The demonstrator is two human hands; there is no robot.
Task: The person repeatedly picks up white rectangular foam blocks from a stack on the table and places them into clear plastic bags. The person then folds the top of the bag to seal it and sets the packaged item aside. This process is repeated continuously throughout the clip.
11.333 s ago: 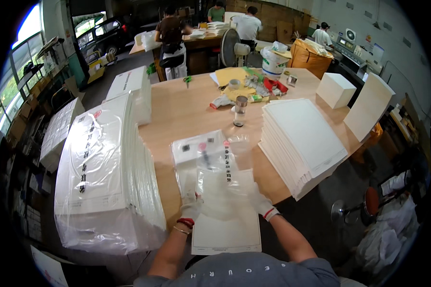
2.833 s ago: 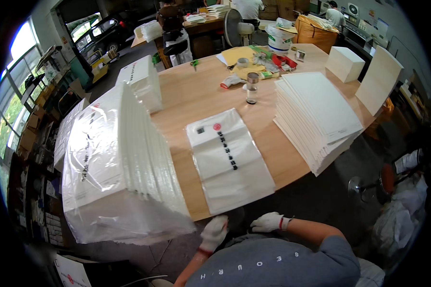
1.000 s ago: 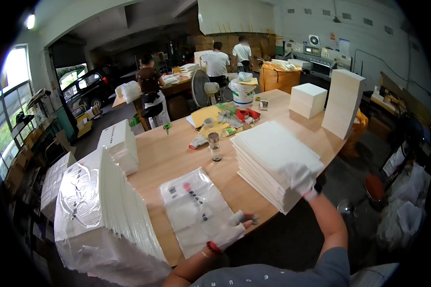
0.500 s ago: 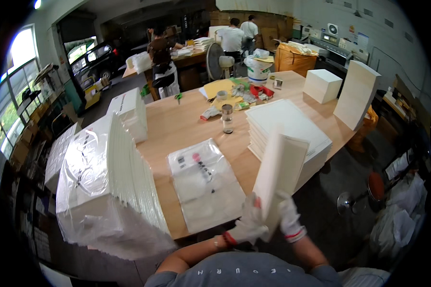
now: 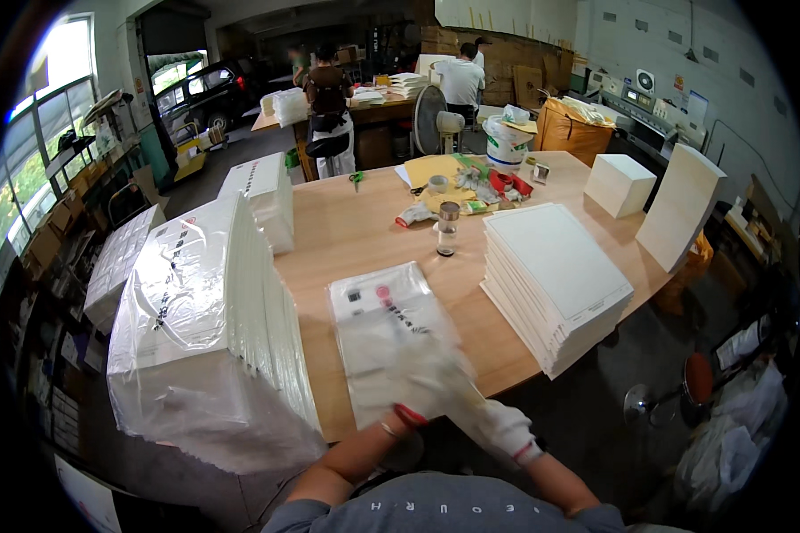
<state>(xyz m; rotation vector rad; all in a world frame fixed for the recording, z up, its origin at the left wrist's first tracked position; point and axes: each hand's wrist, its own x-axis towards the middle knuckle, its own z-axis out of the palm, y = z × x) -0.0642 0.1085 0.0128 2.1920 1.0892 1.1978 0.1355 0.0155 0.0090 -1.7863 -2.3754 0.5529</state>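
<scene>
My right hand (image 5: 507, 430), in a white glove with a red-trimmed cuff, is closed around a cream sheaf of paper (image 5: 474, 410), held low at the table's front edge and seen nearly edge-on. Just left of it, my gloved left hand (image 5: 425, 373) reaches over a pile of clear printed plastic bags (image 5: 357, 342). Motion smears its fingers, so its grip cannot be made out, nor whether it touches the top bag. Right of the bags stands a tall stack of white paper sheaves (image 5: 556, 258), its layers slightly uneven.
Plastic-wrapped paper stacks (image 5: 182, 284) fill the table's left side. A lidded glass bottle (image 5: 448, 233) stands mid-table, with gloves and tape (image 5: 471, 185) behind. Two paper blocks (image 5: 620, 186) stand far right. A round stool (image 5: 695, 380) is on the floor. People work at the back.
The sheaf has swung down from upright to a low slant. My left hand has left it and moved left over the bags; my right hand has come lower and slightly left.
</scene>
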